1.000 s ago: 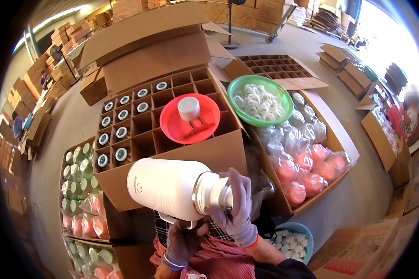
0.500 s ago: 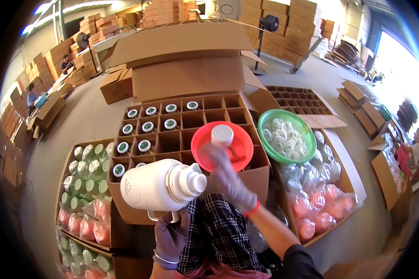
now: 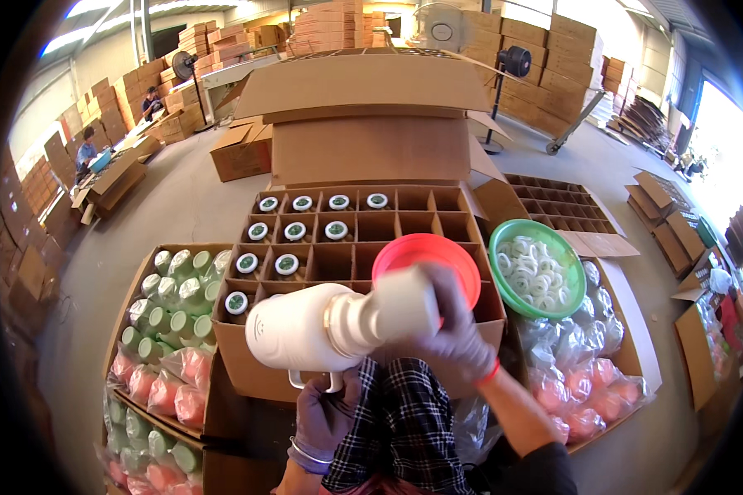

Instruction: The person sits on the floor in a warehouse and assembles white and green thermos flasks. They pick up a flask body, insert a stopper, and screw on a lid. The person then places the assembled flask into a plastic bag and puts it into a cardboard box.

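White flask (image 3: 301, 328) sits center-low in the frame, tipped nearly on its side, mouth toward the right. Left hand (image 3: 326, 417), gloved, is closed at the flask's handle (image 3: 305, 379) on the underside, holding it up. Right hand (image 3: 461, 334), also gloved, grips a white cup-shaped cap (image 3: 410, 304) at the flask's mouth — motion blur, cannot tell whether the two touch.

For a clean fit, the cap should probably line up with the neck before any push or twist; a skewed start could bind. A firm left grip matters too — held by the handle alone, the flask could roll under twisting.

Just behind, center frame: red bowl (image 3: 425, 250) on the divided carton (image 3: 252, 373), round-topped bottles (image 3: 286, 264) in its left cells. Right of center: green bowl (image 3: 539, 310) of white rings (image 3: 537, 272). Lower left: carton of green-lidded bottles (image 3: 159, 322).
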`<action>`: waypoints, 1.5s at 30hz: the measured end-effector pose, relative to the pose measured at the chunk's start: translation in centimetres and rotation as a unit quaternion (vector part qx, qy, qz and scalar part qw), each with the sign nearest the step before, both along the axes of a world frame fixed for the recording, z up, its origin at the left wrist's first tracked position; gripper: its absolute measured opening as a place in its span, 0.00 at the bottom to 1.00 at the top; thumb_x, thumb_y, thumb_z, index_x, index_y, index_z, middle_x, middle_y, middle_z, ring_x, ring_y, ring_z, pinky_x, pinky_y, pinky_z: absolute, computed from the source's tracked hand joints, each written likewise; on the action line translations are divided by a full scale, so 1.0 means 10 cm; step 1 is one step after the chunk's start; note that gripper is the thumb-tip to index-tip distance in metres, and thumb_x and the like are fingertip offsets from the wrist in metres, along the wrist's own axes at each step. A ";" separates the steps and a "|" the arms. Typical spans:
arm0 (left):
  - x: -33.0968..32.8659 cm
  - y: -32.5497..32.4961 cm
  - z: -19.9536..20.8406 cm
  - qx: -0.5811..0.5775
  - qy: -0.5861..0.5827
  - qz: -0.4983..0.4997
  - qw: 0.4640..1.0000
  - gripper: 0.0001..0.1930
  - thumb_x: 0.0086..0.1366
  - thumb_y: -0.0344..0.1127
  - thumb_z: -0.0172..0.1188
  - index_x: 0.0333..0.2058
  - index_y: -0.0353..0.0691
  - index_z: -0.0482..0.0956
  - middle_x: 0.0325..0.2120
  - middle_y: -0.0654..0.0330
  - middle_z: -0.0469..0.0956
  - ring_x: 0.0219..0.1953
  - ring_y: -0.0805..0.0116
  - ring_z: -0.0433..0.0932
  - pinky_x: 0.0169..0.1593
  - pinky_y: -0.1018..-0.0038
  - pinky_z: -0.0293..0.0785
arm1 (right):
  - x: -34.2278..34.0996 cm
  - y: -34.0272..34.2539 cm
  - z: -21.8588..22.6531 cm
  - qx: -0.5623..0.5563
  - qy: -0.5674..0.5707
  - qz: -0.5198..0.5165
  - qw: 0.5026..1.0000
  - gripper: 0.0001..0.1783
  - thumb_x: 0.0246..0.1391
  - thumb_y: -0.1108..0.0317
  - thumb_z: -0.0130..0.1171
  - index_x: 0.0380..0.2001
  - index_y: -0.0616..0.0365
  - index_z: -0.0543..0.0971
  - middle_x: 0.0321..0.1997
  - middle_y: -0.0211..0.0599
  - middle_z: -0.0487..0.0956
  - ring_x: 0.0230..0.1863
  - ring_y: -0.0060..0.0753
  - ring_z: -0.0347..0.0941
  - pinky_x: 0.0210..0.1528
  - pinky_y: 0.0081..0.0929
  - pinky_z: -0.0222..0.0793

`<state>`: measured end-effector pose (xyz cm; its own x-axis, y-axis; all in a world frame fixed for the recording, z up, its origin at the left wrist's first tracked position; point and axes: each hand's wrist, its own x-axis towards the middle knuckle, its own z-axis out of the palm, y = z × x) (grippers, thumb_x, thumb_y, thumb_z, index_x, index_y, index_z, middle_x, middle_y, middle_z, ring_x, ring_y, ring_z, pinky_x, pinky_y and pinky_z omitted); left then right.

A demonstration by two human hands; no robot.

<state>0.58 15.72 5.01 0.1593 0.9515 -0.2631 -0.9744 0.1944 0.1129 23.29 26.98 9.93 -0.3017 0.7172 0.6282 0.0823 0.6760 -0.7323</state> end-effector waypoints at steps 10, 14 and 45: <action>-0.31 -0.17 -0.05 0.276 0.684 0.206 0.643 0.16 0.67 0.36 0.57 0.50 0.35 0.75 0.45 0.46 0.79 0.46 0.51 0.80 0.49 0.61 0.79 | 0.03 -0.71 -0.23 -0.412 0.325 0.323 0.787 0.47 0.58 0.41 0.60 0.71 0.54 0.56 0.66 0.42 0.67 0.66 0.38 0.66 0.69 0.41 0.59; -0.29 -0.10 0.05 0.401 0.681 0.217 0.574 0.17 0.64 0.32 0.62 0.51 0.36 0.75 0.51 0.45 0.76 0.52 0.48 0.78 0.54 0.59 0.77 | 0.13 -0.55 0.05 -0.430 0.232 0.291 0.823 0.39 0.62 0.41 0.56 0.66 0.57 0.65 0.60 0.42 0.73 0.60 0.32 0.70 0.64 0.32 0.65; 0.52 -0.05 0.47 0.452 0.827 -0.090 0.323 0.18 0.71 0.35 0.52 0.52 0.28 0.75 0.52 0.41 0.76 0.55 0.39 0.74 0.60 0.51 0.68 | 5.36 -1.32 -2.46 -0.255 0.007 -0.721 0.644 0.16 0.56 0.59 0.60 0.38 0.60 0.86 0.35 0.45 0.85 0.39 0.36 0.81 0.46 0.31 0.73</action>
<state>5.82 15.23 9.74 0.5861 0.7733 0.2419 0.5809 -0.6091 0.5399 76.87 13.82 -14.65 0.9127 0.3589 0.1955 0.3463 -0.4248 -0.8365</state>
